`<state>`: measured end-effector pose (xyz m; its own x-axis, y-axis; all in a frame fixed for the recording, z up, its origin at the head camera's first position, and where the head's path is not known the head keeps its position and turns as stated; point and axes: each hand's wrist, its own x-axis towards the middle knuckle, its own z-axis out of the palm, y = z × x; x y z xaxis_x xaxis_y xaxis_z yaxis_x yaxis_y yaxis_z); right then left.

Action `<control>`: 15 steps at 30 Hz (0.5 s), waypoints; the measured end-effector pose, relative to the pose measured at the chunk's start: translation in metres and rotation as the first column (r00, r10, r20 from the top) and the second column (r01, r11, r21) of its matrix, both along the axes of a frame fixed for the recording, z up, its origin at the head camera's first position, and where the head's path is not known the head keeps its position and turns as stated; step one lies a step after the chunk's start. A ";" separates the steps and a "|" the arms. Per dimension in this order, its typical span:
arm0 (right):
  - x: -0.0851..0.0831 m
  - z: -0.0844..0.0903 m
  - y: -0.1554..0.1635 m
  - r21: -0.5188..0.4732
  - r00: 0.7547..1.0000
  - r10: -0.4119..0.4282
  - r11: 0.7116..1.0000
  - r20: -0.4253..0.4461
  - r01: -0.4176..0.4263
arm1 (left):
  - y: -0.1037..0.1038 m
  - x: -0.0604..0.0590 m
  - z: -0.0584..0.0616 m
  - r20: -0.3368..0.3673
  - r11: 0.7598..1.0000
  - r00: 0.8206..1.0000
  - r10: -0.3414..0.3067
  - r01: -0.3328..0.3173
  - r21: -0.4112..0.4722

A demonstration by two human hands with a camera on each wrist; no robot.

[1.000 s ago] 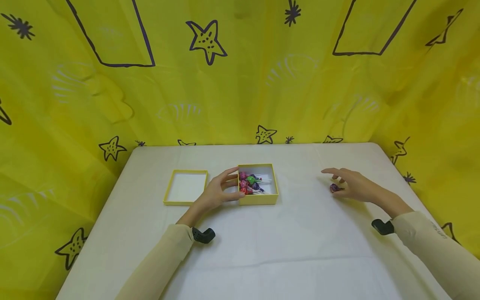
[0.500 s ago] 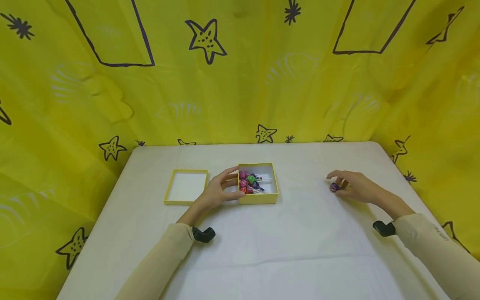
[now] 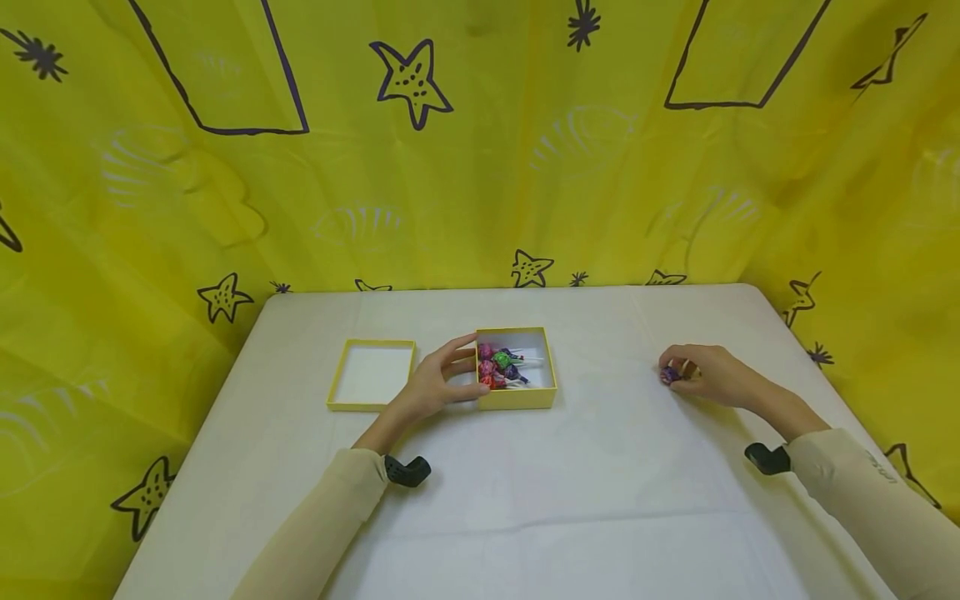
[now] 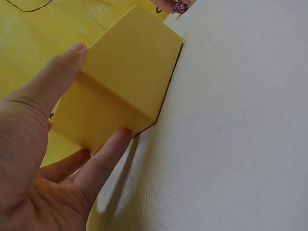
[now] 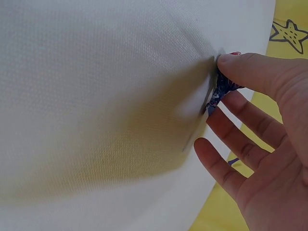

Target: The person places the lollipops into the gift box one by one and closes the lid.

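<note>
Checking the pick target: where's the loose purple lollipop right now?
In the head view the purple lollipop lies on the white table, right of the yellow box, pinched at the fingertips of the right hand.

A white-covered bench (image 3: pixel 525 500) fills the near scene; a yellow curtain (image 3: pixel 480 167) with dark stars hangs far, left and right.
</note>
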<state>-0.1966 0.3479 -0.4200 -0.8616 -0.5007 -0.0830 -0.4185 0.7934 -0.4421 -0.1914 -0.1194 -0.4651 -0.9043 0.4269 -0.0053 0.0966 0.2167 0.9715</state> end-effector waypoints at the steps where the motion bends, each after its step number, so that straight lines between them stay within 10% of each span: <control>1: 0.000 0.000 0.000 -0.002 1.000 0.002 1.000 -0.001 -0.002 | 0.000 0.000 0.000 0.002 1.000 1.000 0.001 -0.001 0.001; 15: -0.001 -0.002 0.002 -0.014 1.000 0.007 1.000 -0.017 -0.007 | -0.001 -0.001 0.000 0.003 1.000 1.000 0.000 0.000 0.000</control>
<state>-0.1981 0.3497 -0.4216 -0.8592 -0.5080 -0.0614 -0.4316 0.7840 -0.4462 -0.1920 -0.1202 -0.4655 -0.9044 0.4267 -0.0081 0.0934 0.2165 0.9718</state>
